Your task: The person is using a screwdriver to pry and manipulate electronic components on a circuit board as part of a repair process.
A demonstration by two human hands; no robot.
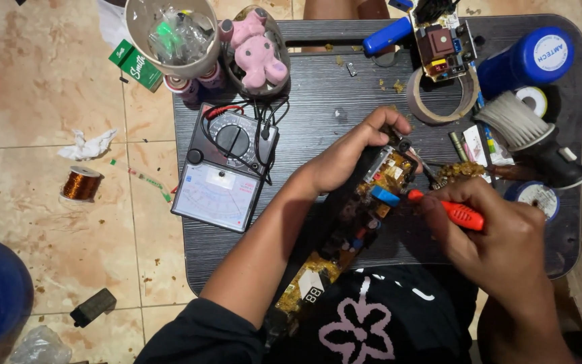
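Left hand (345,158) clamps my long circuit board (358,222), running diagonally toward me, while right hand (500,229) closes on the orange-handled tool (454,211), tip leftward at it.

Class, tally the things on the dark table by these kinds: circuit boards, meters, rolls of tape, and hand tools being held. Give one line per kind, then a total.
Circuit boards: 2, one in the left hand at, one at
Meters: 1
Rolls of tape: 1
Held tools: 1, orange-handled, in the right hand
Total: 5

Dark table (318,101) carries multimeter (225,168), tape roll (439,101), brush (516,121).
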